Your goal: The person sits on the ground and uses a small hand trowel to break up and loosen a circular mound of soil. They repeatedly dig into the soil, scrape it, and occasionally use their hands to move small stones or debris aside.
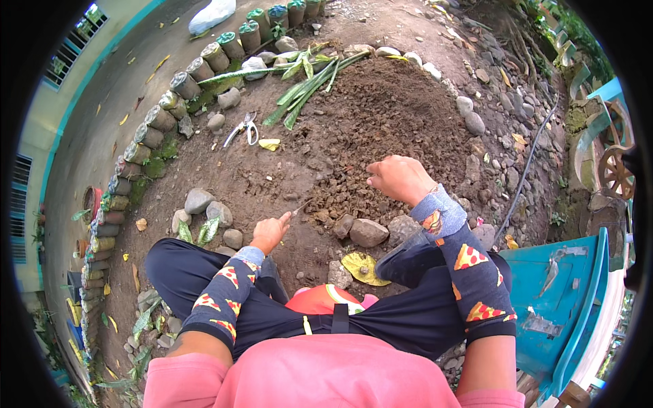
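My left hand (269, 233) is closed around a small pointed metal tool (302, 206), whose thin tip points at the edge of the loosened soil. Most of the tool is covered by my fingers, so its kind is unclear. Over the crumbly brown soil (403, 112) is my right hand (400, 177), back upward and fingers bent; whether they hold anything cannot be seen. Pruning shears (246, 128) with pale handles lie on packed dirt ahead. Beyond them rests a bundle of long green snake plant leaves (311, 92), partly on the soil.
Stones (368, 232) border the soil near my feet. A yellow leaf (364, 268) lies by my shoe. Filled plastic bottles (160, 118) form a curved edging at left. On the right are a teal plastic bin (548, 301) and a black hose (528, 173). A white sack (211, 18) sits far off.
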`<state>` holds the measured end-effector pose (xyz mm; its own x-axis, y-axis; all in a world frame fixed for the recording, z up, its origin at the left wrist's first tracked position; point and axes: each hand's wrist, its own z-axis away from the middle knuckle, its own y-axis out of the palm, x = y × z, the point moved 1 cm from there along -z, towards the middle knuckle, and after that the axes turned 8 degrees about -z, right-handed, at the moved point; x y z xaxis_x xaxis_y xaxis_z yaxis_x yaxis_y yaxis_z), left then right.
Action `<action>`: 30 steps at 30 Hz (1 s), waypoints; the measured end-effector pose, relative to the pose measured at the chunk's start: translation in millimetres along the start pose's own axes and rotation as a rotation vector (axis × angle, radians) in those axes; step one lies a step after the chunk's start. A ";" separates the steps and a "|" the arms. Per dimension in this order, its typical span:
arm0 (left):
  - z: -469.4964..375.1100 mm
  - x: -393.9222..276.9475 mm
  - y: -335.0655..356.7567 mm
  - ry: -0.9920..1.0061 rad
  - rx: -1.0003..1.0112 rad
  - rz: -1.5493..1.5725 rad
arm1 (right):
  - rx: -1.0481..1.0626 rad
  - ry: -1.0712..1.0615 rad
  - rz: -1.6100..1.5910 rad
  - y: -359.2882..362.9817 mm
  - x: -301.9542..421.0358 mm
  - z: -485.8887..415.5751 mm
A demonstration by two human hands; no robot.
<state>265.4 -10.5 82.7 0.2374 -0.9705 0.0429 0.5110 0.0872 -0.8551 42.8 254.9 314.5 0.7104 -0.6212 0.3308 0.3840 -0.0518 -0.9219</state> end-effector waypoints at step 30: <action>48.8 -35.4 -10.5 -0.538 0.981 1.520 | -0.037 -0.014 0.006 1.4 0.4 -7.1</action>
<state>291.9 33.9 115.4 0.9793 0.1925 -0.0628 -0.1731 0.9567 0.2341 39.4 249.1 311.8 0.7207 -0.6109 0.3276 0.3577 -0.0770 -0.9307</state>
